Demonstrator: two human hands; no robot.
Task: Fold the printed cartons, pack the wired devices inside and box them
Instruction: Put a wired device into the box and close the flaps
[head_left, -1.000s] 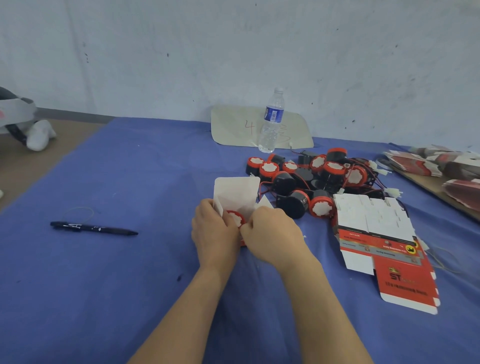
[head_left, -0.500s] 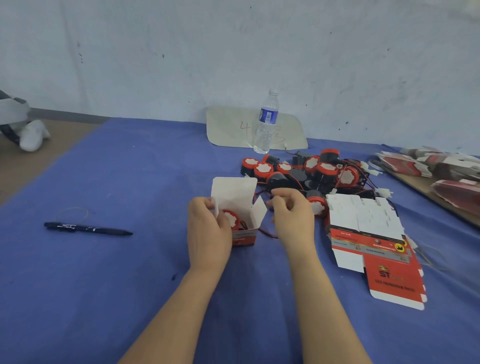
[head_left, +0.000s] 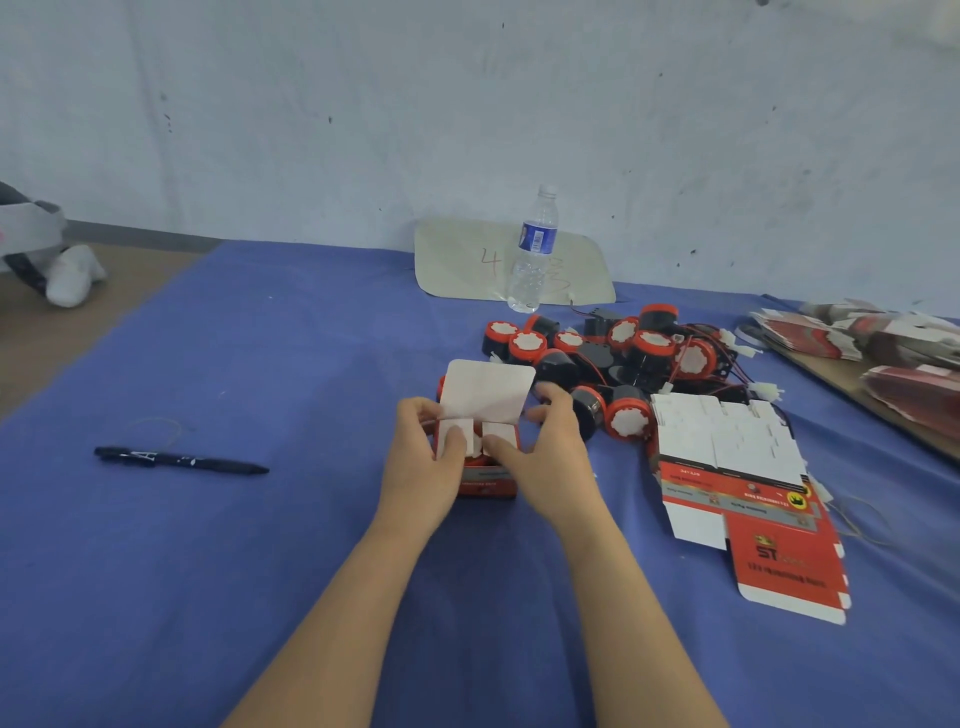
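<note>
A small red printed carton (head_left: 487, 480) stands on the blue cloth at the centre, its white lid flap (head_left: 485, 388) raised at the back. My left hand (head_left: 427, 467) holds its left side, the thumb pressing the left side flap down. My right hand (head_left: 545, 460) holds the right side, its thumb on the right side flap. A red part of a device shows in the gap between the two flaps. A heap of black and red wired devices (head_left: 615, 358) lies just behind and to the right. Flat unfolded cartons (head_left: 737, 483) lie to the right.
A water bottle (head_left: 534, 249) stands in front of a card marked 4 (head_left: 467, 260) by the wall. A black pen (head_left: 179, 460) lies on the left of the cloth. More flat cartons (head_left: 883, 348) are stacked on a board at the far right.
My right hand came back from the device heap to the carton. Both side flaps, open before, are now folded down over the device under my thumbs.
</note>
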